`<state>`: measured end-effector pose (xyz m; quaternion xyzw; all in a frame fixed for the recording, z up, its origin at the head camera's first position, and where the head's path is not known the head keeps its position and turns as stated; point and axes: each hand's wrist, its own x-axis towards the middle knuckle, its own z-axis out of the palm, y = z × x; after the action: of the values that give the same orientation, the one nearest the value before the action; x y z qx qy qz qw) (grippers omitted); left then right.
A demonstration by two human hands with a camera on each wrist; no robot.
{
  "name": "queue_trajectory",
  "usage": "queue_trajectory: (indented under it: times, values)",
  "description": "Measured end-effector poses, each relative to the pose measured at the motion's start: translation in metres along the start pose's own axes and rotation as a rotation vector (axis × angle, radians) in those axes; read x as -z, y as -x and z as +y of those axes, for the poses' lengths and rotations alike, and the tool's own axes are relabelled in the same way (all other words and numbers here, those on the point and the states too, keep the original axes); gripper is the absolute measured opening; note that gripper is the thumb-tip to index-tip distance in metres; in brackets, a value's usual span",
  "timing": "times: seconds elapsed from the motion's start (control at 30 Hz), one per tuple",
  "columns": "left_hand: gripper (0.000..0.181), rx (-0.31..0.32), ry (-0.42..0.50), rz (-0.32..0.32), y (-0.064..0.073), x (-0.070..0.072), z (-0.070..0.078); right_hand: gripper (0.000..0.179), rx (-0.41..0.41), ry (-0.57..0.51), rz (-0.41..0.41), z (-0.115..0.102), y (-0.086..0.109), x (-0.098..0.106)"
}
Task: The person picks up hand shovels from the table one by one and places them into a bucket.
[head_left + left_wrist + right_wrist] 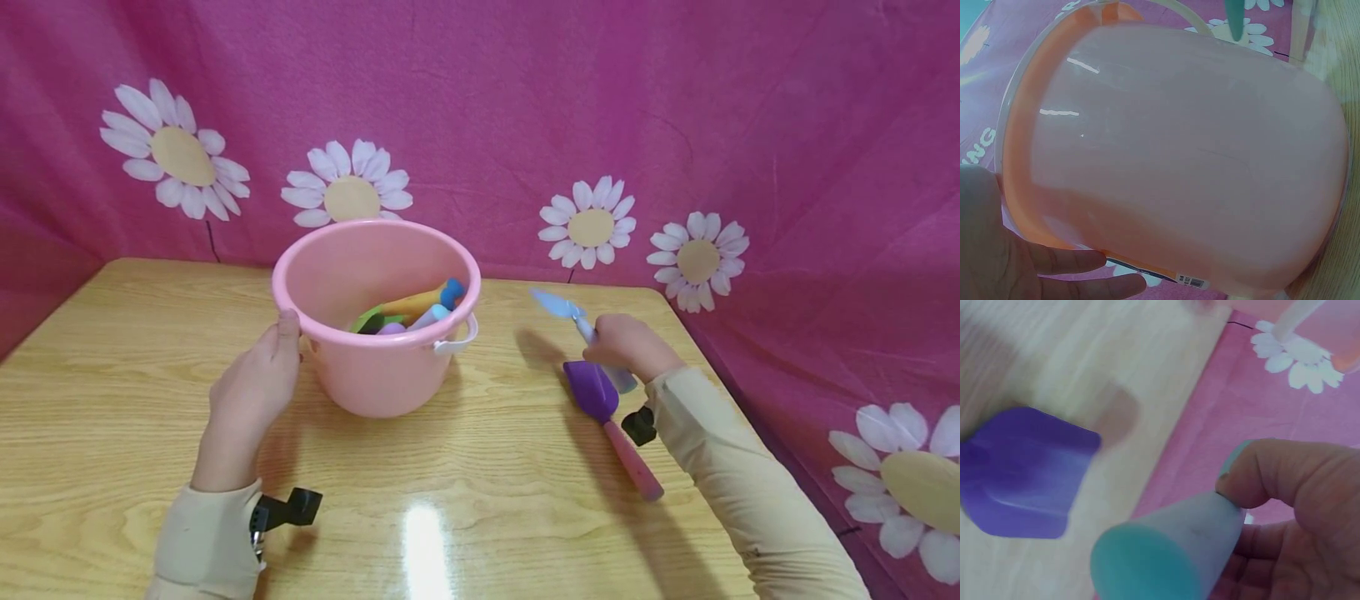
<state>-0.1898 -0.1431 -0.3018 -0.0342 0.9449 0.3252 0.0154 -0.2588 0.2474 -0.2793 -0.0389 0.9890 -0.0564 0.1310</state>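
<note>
A pink bucket [378,371] stands upright on the table, left of the middle. My left hand [258,383] holds it by the near left rim, thumb on the rim; in the left wrist view two fingers [1094,287] extend along its side. Inside lie several toy tools, among them an orange one with a blue end [452,293]. My right hand [630,343] grips a small light-blue trowel [557,303] by its pale handle [1194,528], blade pointing left toward the bucket. Under that hand, a purple scoop [592,390] with a pink handle [633,462] lies on the table.
The wooden table [487,467] ends at the back against a magenta cloth [480,100] printed with white daisies. A white bucket handle [459,337] hangs on the bucket's right side. Black camera mounts [303,506] stick out from both wrists.
</note>
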Motion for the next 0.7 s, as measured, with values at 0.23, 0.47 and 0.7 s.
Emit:
queue_trajectory:
  times: [0.23,0.47,0.7]
  values:
    - [0.08,-0.011,0.004,0.003,0.0,0.0,0.0,0.021,0.026,0.044,0.042,-0.008,0.006,0.02]
    - [0.081,-0.011,0.004,0.0,0.0,0.001,-0.001,0.021,0.062,0.1,0.102,-0.017,0.014,0.036]
    - [0.082,-0.006,0.003,-0.004,0.0,0.001,0.001,0.021,0.089,0.078,0.113,-0.033,0.019,0.051]
